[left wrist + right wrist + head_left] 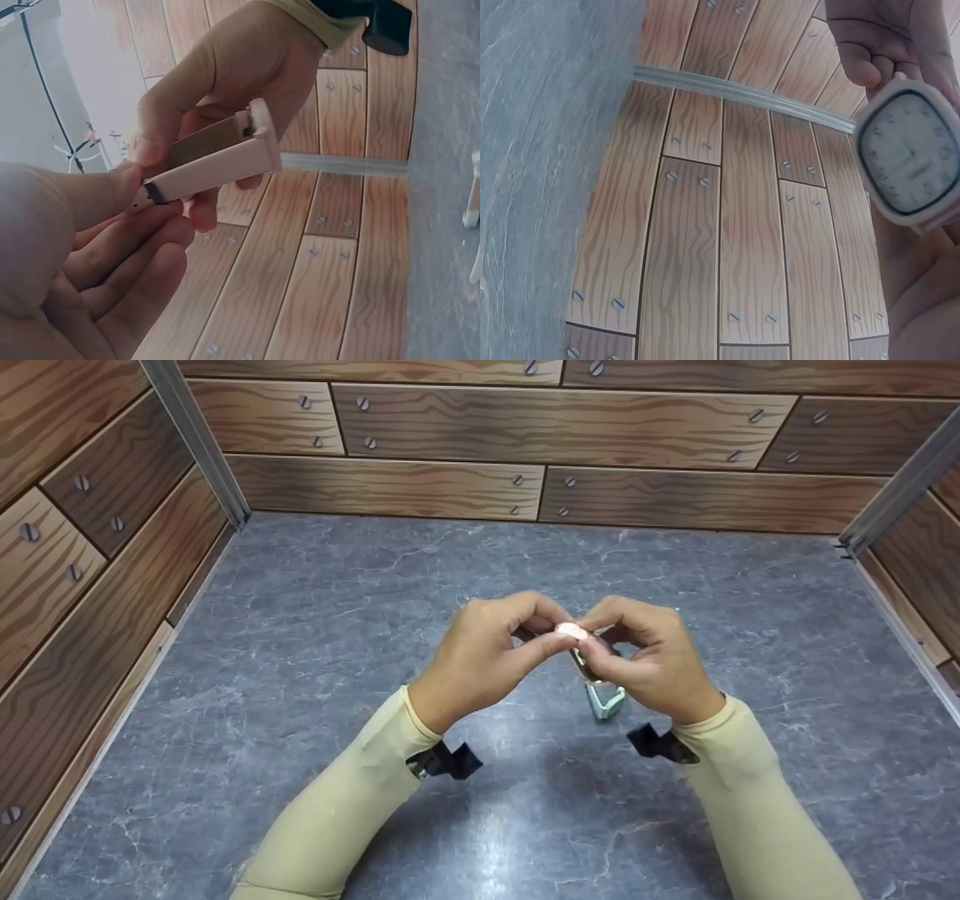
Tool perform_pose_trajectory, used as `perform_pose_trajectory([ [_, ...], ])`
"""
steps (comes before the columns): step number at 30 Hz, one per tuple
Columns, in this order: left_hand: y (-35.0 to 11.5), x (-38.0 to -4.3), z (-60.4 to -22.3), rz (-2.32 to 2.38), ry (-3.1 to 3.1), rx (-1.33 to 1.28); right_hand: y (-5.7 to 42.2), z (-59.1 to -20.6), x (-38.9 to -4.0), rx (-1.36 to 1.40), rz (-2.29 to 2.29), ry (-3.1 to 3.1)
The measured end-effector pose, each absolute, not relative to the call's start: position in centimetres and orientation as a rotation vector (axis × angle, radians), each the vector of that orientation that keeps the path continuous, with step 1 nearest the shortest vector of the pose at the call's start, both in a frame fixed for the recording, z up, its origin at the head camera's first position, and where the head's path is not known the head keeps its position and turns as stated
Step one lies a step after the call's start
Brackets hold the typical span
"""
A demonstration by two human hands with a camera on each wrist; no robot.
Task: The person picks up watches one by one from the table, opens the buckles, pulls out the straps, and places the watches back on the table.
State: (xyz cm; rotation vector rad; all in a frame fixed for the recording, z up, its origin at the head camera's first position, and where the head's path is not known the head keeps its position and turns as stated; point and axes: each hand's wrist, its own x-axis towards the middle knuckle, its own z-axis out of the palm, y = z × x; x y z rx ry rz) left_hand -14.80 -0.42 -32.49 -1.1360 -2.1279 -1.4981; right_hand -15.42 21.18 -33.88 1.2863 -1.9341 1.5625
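Observation:
Both hands hold a small square clock (909, 154) with rounded corners, a pale pink case and a black ring round its white numbered dial. My left hand (487, 649) pinches one end between thumb and fingers. From the other side my right hand (645, 652) grips the same end, its thumb close to the left thumb. In the left wrist view the clock (217, 171) is edge-on, showing a dark brown panel and a dark mark near the fingertips. Fingers hide part of the case. Below the hands, a mint-green angled piece (604, 703) lies on the table.
The table (315, 607) has a grey marbled surface. Wood-patterned panels (450, 427) wall it in at the back and sides, with metal strips (199, 442) at the corners. A black camera mount (450, 760) sticks out from each sleeve cuff.

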Motion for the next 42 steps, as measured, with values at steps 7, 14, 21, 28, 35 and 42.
perform_pose_trajectory([
  [7,-0.5,-14.7,-32.4,-1.602,-2.114,-1.087,21.2,-33.9,-15.2,1.241,1.637,-1.940],
  [14,-1.3,-14.8,-31.8,-1.432,-2.227,-1.124,21.2,-33.9,-15.2,1.196,1.509,-2.057],
  [21,-1.6,-15.0,-31.8,-1.120,-2.415,-1.144,21.4,-33.9,-15.1,1.191,1.384,-2.255],
  [28,-1.8,-15.1,-32.2,-0.924,-2.349,-1.180,21.3,-33.7,-15.2,1.182,1.302,-2.355],
  [35,-1.7,-15.2,-32.3,-0.906,-2.353,-1.136,21.1,-33.5,-15.3,1.124,1.169,-2.355],
  [42,-1.5,-15.3,-32.3,-0.846,-2.331,-1.149,21.3,-33.5,-15.2,1.091,1.151,-2.370],
])
